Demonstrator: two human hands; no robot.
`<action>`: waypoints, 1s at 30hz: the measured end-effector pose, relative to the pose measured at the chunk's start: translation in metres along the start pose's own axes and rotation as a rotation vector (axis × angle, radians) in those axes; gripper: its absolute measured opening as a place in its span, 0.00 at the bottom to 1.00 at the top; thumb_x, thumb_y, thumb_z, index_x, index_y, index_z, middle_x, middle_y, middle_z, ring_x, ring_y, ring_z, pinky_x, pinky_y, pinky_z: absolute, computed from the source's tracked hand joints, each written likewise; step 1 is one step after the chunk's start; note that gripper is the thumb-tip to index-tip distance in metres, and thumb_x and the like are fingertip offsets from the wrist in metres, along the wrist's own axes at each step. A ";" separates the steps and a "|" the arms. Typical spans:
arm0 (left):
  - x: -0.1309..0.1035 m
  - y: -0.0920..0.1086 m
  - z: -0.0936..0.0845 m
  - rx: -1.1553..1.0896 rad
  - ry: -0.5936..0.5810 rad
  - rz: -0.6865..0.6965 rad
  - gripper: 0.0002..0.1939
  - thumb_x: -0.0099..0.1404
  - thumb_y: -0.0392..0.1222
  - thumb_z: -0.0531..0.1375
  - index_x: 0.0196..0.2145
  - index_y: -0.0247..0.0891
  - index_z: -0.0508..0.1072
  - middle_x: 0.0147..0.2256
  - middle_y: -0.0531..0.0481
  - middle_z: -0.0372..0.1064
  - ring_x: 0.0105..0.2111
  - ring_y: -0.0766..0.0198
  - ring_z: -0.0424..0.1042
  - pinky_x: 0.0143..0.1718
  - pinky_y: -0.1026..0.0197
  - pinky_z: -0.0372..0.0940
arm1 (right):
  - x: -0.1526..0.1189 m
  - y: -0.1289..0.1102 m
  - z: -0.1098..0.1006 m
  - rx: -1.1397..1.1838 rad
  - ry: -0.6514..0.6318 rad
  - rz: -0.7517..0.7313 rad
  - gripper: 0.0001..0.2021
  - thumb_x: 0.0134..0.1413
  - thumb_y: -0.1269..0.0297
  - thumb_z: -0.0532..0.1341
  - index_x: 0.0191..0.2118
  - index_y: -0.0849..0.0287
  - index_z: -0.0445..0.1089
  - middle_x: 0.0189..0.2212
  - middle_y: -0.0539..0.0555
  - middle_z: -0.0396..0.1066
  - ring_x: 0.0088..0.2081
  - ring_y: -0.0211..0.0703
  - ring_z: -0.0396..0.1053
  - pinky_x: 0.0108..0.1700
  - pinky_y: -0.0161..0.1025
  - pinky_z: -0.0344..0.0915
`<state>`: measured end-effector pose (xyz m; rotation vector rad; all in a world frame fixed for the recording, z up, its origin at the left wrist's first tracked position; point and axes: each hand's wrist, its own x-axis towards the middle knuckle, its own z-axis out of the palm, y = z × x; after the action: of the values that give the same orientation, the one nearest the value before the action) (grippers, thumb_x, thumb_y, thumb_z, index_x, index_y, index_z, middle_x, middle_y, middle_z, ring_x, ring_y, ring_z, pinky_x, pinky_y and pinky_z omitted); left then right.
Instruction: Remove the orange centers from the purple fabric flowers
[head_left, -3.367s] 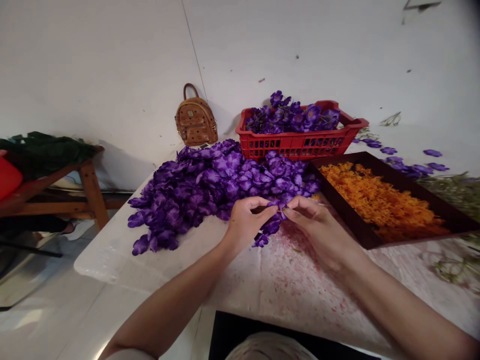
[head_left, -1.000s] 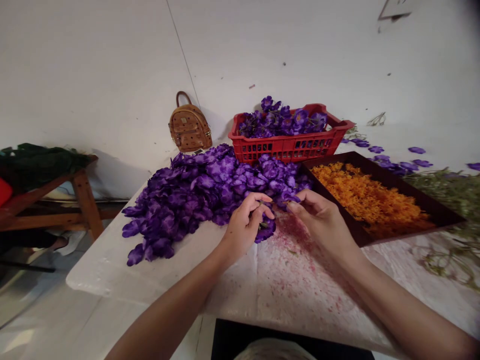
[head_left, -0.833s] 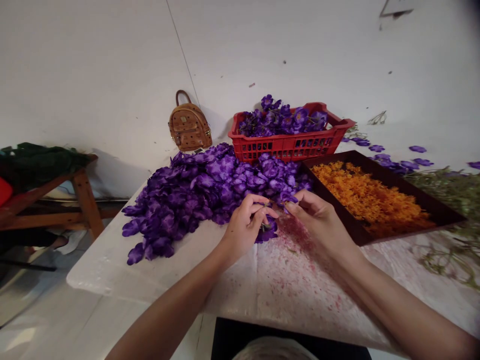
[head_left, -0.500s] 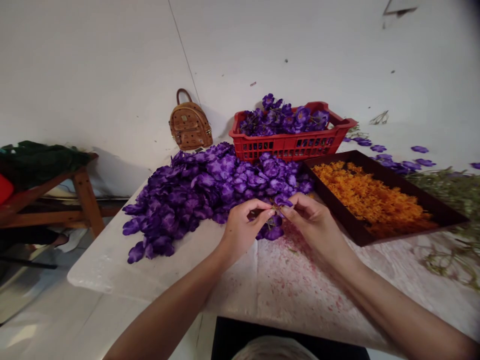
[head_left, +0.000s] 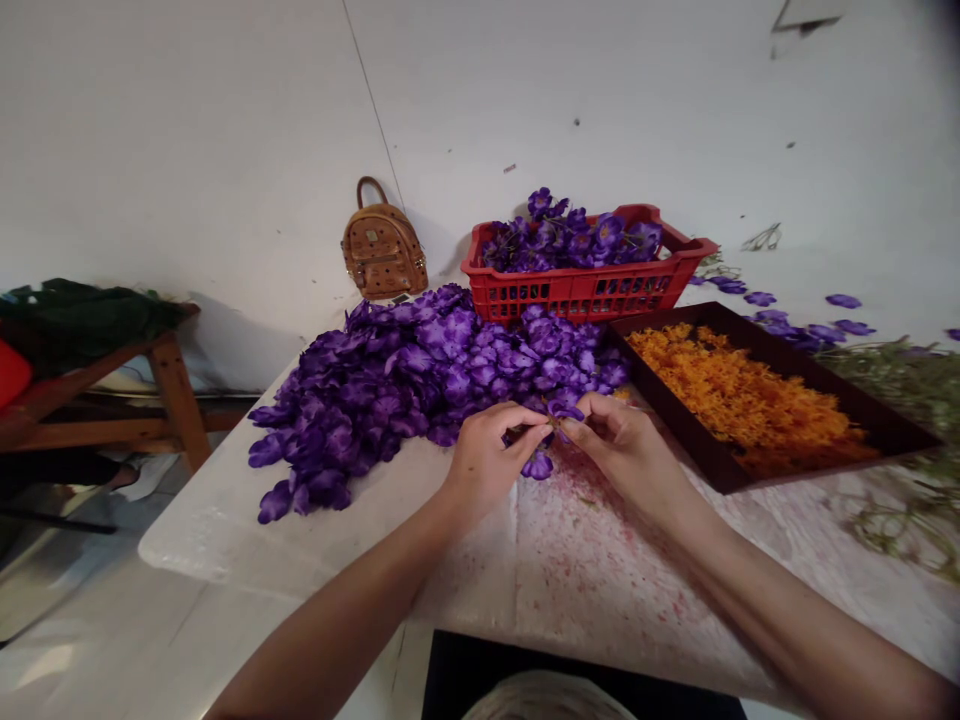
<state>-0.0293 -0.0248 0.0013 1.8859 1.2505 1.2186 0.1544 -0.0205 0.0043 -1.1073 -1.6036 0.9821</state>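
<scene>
Between my two hands, above the table, is a small purple artificial flower (head_left: pixel 562 410). My left hand (head_left: pixel 487 455) pinches at its thin stem, thumb against forefinger. From the right, my right hand (head_left: pixel 626 440) pinches the petals with thumb and forefinger. Just below the fingertips hangs another purple bloom (head_left: pixel 537 465), partly hidden by my left hand; whether it joins the same stem I cannot tell. Behind my hands spreads a large heap of purple petals (head_left: pixel 420 370). To the right, a dark shallow box (head_left: pixel 724 480) holds orange flower centres (head_left: pixel 750 400).
A red plastic crate (head_left: pixel 577 295) of purple flowers stands at the back. Thin green stems (head_left: pixel 900 400) and scattered petals (head_left: pixel 844 300) lie at the right. A brown backpack (head_left: pixel 384 245) leans on the wall. At left is a wooden bench (head_left: pixel 176 395) with dark green material.
My fingertips have drawn slightly closer around the flower, and less of the lower bloom shows. The whole view has shifted a little.
</scene>
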 end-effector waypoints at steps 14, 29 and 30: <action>0.002 -0.003 -0.001 -0.008 -0.087 0.038 0.07 0.71 0.40 0.64 0.37 0.40 0.84 0.36 0.46 0.82 0.37 0.59 0.79 0.42 0.59 0.71 | 0.005 -0.004 -0.013 -0.109 -0.099 0.001 0.15 0.60 0.55 0.61 0.26 0.53 0.59 0.23 0.47 0.58 0.27 0.41 0.58 0.29 0.38 0.56; -0.003 -0.003 0.002 0.098 -0.053 0.101 0.08 0.71 0.39 0.63 0.37 0.42 0.84 0.36 0.47 0.82 0.37 0.59 0.79 0.43 0.58 0.71 | 0.005 0.001 -0.008 -0.086 -0.099 0.013 0.17 0.59 0.51 0.62 0.26 0.53 0.58 0.22 0.46 0.58 0.26 0.40 0.56 0.28 0.38 0.56; -0.004 -0.002 0.002 0.126 -0.056 0.117 0.09 0.72 0.39 0.62 0.37 0.42 0.84 0.37 0.47 0.82 0.38 0.58 0.79 0.44 0.57 0.71 | 0.005 0.002 -0.007 -0.074 -0.104 0.019 0.18 0.59 0.50 0.62 0.25 0.53 0.58 0.22 0.46 0.57 0.26 0.39 0.56 0.28 0.38 0.55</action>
<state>-0.0293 -0.0276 -0.0029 2.0960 1.2275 1.1615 0.1610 -0.0145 0.0056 -1.1400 -1.7282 1.0142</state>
